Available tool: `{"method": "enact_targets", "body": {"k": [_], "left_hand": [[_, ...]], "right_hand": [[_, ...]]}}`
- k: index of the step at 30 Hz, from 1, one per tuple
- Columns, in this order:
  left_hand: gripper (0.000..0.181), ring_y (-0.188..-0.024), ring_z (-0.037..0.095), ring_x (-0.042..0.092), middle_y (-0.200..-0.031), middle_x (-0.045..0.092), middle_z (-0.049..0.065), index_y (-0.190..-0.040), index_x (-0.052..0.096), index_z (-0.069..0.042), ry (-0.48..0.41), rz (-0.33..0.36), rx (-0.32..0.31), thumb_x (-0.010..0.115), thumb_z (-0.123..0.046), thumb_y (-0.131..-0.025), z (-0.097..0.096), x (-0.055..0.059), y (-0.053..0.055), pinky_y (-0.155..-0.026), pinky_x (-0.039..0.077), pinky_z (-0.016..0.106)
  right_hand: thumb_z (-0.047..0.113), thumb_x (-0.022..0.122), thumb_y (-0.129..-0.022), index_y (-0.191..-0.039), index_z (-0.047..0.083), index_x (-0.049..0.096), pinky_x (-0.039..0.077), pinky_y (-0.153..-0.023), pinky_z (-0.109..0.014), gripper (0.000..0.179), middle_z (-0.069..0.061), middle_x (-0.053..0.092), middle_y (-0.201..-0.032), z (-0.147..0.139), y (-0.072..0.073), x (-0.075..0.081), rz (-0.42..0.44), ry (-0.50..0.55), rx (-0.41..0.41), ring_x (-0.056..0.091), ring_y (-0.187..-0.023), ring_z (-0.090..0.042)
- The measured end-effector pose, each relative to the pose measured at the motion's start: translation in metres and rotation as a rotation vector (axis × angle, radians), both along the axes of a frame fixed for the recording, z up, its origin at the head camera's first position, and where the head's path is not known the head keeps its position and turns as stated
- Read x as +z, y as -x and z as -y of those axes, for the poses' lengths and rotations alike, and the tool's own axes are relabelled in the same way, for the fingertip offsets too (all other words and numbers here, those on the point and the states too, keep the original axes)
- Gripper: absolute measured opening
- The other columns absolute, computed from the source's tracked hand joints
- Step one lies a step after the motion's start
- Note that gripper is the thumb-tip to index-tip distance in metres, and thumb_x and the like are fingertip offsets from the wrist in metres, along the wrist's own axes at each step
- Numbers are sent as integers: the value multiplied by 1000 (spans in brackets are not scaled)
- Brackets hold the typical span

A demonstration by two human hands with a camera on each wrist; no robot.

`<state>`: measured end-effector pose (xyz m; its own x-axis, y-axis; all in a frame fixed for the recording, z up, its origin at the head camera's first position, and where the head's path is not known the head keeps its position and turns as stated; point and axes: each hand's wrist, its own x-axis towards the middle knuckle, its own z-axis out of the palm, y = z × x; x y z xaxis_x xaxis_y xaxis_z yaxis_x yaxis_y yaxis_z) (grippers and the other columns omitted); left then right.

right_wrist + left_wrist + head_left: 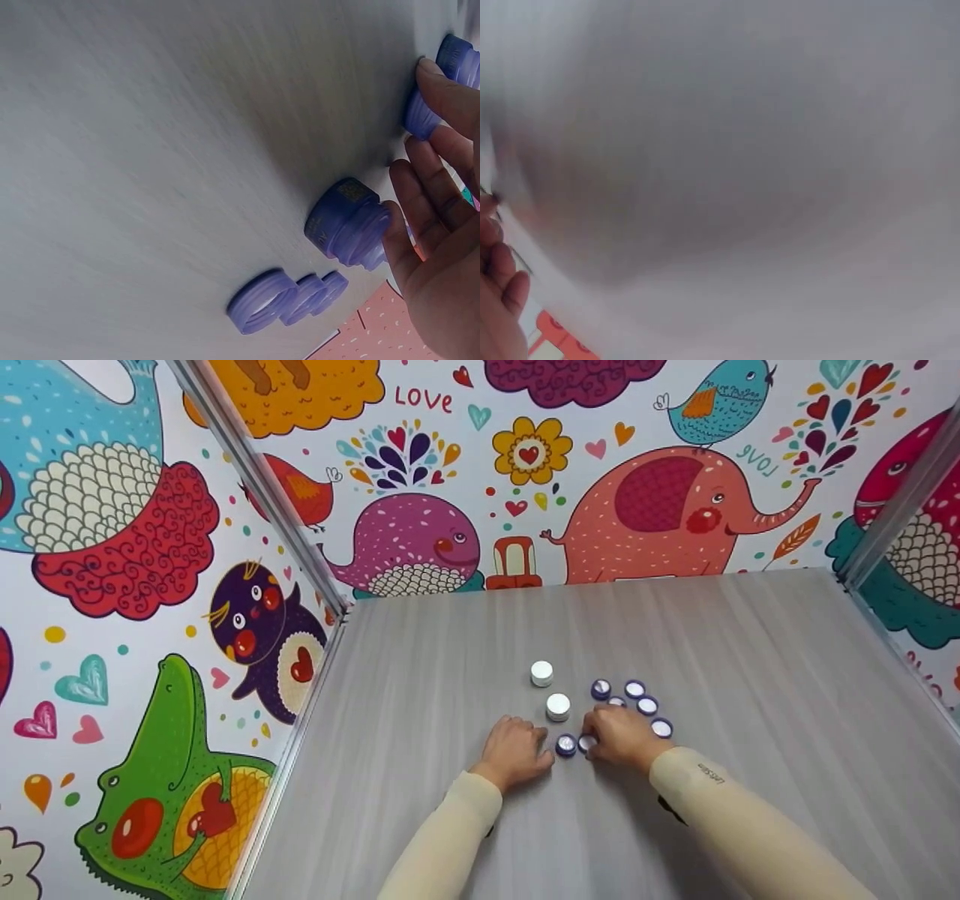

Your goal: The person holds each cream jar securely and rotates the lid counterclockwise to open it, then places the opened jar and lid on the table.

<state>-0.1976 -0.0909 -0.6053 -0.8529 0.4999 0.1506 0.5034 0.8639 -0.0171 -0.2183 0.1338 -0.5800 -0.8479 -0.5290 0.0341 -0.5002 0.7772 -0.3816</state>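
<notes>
My right hand [621,733] pinches a small purple jar [422,116] between thumb and forefinger on the tabletop. Just left of it stands another purple jar [566,745], pale inside. My left hand [516,750] rests beside that jar, fingers loosely curled, with nothing visible in it. In the left wrist view only some curled fingers [502,270] show at the edge. Near the right little finger, a purple jar [349,221] stands with another partly hidden behind it. Three purple screw rings [262,300] with white centres lie farther to the right.
Two white round pieces [558,707] stand on the wood-grain tabletop [420,675] beyond my left hand. A patterned wall [442,457] closes the back, and another panel [165,660] with metal edging stands at the left.
</notes>
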Motion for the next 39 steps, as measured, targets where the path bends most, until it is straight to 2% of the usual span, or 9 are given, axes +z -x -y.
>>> {"method": "enact_targets", "body": {"k": [4, 7, 11, 14, 17, 23, 27, 35, 39], "left_hand": [[25, -73, 25, 61, -75, 65, 2, -84, 73, -14, -50, -69, 49, 61, -36, -88, 5, 2, 8, -70, 43, 38], [23, -75, 26, 61, -75, 63, 3, -79, 69, -13, -95, -101, 100, 64, -34, -88, 6, 4, 15, -73, 43, 39], [26, -84, 25, 61, -85, 63, 3, -94, 73, -12, -140, -79, 160, 68, -36, -86, 4, 7, 23, -79, 43, 38], [38, -92, 24, 60, -96, 64, 4, -109, 73, -10, -170, -37, 191, 70, -40, -85, 1, 9, 28, -84, 43, 38], [49, -98, 24, 58, -105, 64, 6, -118, 71, -9, -192, 5, 216, 72, -44, -84, -2, 10, 33, -88, 42, 38], [54, -103, 24, 57, -110, 63, 6, -119, 70, -9, -239, 75, 226, 76, -47, -81, -9, 7, 40, -93, 40, 39], [53, -101, 23, 57, -107, 62, 5, -116, 71, -10, -262, 95, 221, 79, -48, -78, -14, 4, 41, -91, 41, 39], [48, -100, 21, 57, -107, 63, 1, -107, 73, -13, -308, 72, 212, 83, -47, -75, -20, -2, 44, -90, 42, 38], [46, -100, 21, 58, -107, 64, 1, -105, 74, -14, -328, 75, 228, 85, -46, -74, -22, -4, 46, -88, 42, 37]], "right_hand": [[12, 87, -64, -84, 10, 71, 47, -63, -38, 25, 4, 53, -75, -1, 1, -1, -13, -1, 2, 53, -67, -16], [13, 87, -64, -84, 11, 72, 47, -62, -38, 25, 5, 53, -75, 0, 1, -2, -8, -9, -7, 53, -67, -16], [12, 88, -66, -85, 11, 73, 48, -64, -37, 25, 4, 54, -77, 3, 1, 1, 25, -27, -31, 53, -68, -15], [12, 88, -67, -86, 11, 73, 48, -66, -37, 25, 5, 54, -78, 4, 0, 2, 37, -33, -38, 53, -69, -14], [11, 87, -68, -87, 11, 73, 48, -66, -37, 24, 5, 53, -78, 4, 1, 2, 36, -28, -32, 53, -70, -14], [10, 86, -67, -86, 10, 72, 48, -64, -36, 23, 5, 53, -77, 1, 1, 1, 23, -7, -22, 53, -68, -14], [11, 86, -66, -84, 11, 71, 47, -63, -36, 23, 5, 53, -76, 0, 0, 0, 7, 4, -10, 53, -68, -14], [13, 87, -64, -82, 11, 70, 45, -60, -35, 25, 6, 51, -74, -2, 0, -1, -43, -4, 15, 51, -66, -14], [14, 87, -64, -82, 11, 68, 44, -60, -35, 27, 6, 50, -74, -2, 1, -2, -54, -7, 22, 51, -67, -14]]}}
